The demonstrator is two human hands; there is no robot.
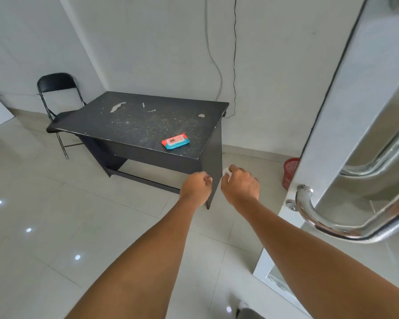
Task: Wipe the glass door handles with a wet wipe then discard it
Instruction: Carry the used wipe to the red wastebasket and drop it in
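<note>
You are holding both hands out before the black bench [134, 125], your right hand [240, 184] closing on a white wet wipe [226, 172], your left hand [196, 187] pinching its fingers, their contents unclear. The wipes pack [175, 141] is lying on the bench, a red bin [290, 171] is partly hidden behind the glass door, and the chrome door handle [332, 217] is sitting just right, cut off.

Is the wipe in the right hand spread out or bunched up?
Bunched up: only a small white wad of the wet wipe shows from the closed right hand.
</note>
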